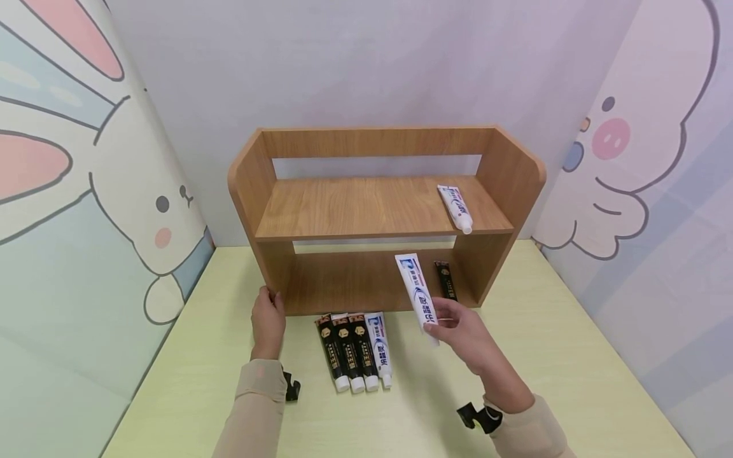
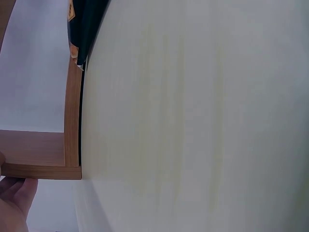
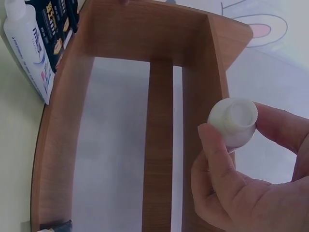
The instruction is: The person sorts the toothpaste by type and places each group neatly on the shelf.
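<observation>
My right hand point(image 1: 468, 335) pinches a white toothpaste tube point(image 1: 417, 286) between thumb and fingers, raised in front of the wooden shelf point(image 1: 361, 236). In the right wrist view the tube's round white cap end point(image 3: 234, 121) faces the camera. My left hand point(image 1: 268, 323) grips the front edge of the shelf's left side panel, low down. In the left wrist view its fingers point(image 2: 21, 195) wrap that panel edge point(image 2: 43, 172). Another white tube point(image 1: 455, 208) lies on the upper board at the right. A black tube point(image 1: 445, 280) lies on the lower board, also at the right.
Before the shelf, on the pale yellow table point(image 1: 189, 381), lie several black tubes point(image 1: 346, 346) and one white tube point(image 1: 378, 348) side by side, caps toward me. Cartoon-printed cloth walls point(image 1: 366, 63) stand behind and on both sides.
</observation>
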Tool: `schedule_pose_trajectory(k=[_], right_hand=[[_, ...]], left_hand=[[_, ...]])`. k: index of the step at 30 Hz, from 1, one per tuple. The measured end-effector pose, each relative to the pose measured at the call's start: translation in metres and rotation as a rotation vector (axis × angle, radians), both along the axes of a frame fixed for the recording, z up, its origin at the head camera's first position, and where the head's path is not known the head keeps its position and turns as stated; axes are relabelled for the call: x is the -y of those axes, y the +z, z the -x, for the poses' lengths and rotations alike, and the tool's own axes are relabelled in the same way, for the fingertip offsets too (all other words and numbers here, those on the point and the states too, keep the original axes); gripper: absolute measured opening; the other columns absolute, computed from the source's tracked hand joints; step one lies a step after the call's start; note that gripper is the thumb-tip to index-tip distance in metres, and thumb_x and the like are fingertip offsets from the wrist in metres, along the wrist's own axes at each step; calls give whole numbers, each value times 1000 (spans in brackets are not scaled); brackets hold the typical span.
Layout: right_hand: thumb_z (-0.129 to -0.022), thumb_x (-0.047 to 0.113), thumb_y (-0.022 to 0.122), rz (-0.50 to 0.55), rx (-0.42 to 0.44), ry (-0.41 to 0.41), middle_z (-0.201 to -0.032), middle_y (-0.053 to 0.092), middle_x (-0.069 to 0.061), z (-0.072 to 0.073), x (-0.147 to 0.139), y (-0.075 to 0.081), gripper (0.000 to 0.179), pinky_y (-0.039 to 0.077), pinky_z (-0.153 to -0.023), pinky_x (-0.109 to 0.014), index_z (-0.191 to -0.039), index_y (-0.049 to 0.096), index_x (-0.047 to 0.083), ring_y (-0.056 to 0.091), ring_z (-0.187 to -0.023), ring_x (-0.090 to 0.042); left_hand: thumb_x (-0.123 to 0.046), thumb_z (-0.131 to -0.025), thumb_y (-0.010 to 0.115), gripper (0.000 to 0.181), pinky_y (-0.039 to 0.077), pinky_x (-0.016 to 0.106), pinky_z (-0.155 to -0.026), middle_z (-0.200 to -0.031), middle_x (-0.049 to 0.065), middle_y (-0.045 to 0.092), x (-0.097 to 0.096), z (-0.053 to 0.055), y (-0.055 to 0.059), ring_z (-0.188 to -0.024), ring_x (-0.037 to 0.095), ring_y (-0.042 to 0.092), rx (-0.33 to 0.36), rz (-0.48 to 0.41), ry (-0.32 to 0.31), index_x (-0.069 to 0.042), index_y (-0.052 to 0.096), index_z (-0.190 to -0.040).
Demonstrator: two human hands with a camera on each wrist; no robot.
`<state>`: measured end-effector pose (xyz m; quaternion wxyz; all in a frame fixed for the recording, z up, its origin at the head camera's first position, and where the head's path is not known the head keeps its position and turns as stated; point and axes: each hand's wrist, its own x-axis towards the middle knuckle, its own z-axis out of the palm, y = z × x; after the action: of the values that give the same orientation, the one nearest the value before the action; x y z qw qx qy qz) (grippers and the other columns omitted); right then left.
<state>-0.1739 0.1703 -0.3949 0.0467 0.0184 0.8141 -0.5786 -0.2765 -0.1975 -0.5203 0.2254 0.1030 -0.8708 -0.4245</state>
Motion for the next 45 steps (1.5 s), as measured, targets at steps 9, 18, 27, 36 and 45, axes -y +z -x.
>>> schedule_pose_trajectory(k=[9, 18, 27, 36, 45], right_hand=[[-89, 5, 71, -5, -19, 13, -122, 55, -18, -6, -3, 16, 53, 51, -82, -36, -137, 49, -1, 54, -105, -33], [-90, 9, 71, -25, -19, 13, -124, 54, -18, -6, -6, 33, 54, 50, -80, -35, -138, 48, 2, 51, -107, -35], [-90, 9, 70, -36, -41, 15, -122, 55, -19, 2, -6, 46, 56, 50, -81, -33, -140, 47, 3, 53, -104, -33], [-91, 9, 70, -15, -33, 9, -124, 54, -20, 11, -3, 57, 57, 51, -80, -34, -142, 45, 3, 51, -106, -34], [-93, 12, 68, 1, -47, 14, -127, 52, -19, 22, -3, 69, 56, 50, -85, -36, -143, 44, 2, 50, -109, -33]], left_hand=[[-11, -102, 50, 18, 50, 50, -73, -100, 23, 57, 1, 0, -1, -90, 38, 58, -13, 15, 0, 4, 47, -111], [-10, -101, 52, 17, 50, 51, -72, -99, 24, 57, 1, 0, 0, -88, 38, 58, -23, 23, 2, 4, 48, -109], [-12, -102, 50, 19, 50, 50, -72, -101, 24, 57, 1, 0, 0, -90, 38, 59, 4, 13, -3, 4, 48, -112], [-12, -103, 49, 20, 50, 50, -73, -103, 24, 57, 0, 1, 0, -91, 38, 58, 15, 7, -4, 4, 47, -113], [-12, -103, 48, 19, 50, 49, -72, -103, 23, 56, -1, -2, 2, -91, 37, 57, 29, -6, -13, 4, 46, -113]])
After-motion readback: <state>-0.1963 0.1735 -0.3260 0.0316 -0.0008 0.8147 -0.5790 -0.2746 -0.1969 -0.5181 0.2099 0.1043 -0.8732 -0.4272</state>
